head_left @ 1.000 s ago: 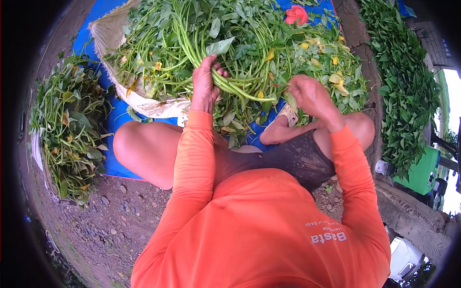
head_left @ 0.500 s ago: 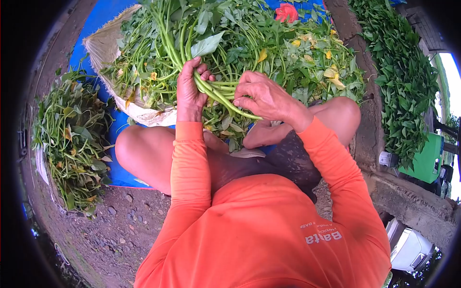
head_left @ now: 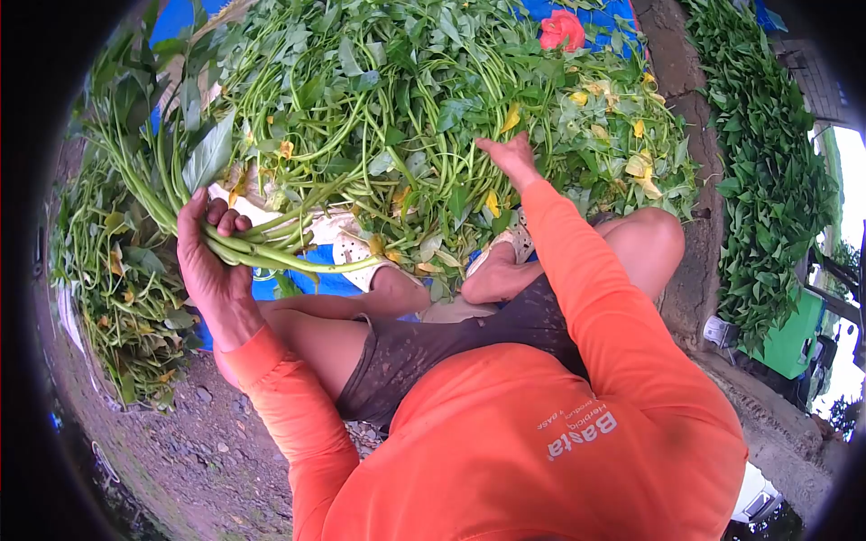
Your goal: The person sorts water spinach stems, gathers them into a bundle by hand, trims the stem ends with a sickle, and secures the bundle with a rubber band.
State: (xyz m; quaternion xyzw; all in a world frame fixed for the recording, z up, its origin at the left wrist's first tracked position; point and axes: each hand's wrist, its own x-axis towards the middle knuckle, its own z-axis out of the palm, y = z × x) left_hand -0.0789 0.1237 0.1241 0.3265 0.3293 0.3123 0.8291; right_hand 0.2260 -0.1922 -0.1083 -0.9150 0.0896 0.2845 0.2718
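Observation:
My left hand (head_left: 216,261) is closed round the stems of a bunch of water spinach (head_left: 158,194), held out to the left. The leafy ends of the bunch point up and away, and the cut stem ends stick out to the right over my left shin. Over the big pile of loose greens (head_left: 397,108), my right hand (head_left: 511,158) is stretched forward with thumb and fingers apart and nothing visible in it. Part of its fingers is hard to make out against the leaves.
A second heap of greens (head_left: 126,298) lies to the left. Under the pile spreads a blue tarp (head_left: 293,261), with a pink-red bundle (head_left: 561,32) at its far edge. Dark green leaves (head_left: 758,171) line the right side beyond a concrete ledge (head_left: 681,99), near a green container (head_left: 789,334).
My left hand has carried the bunch to the left, away from the middle. My right hand has let go of the stem ends and moved forward over the pile.

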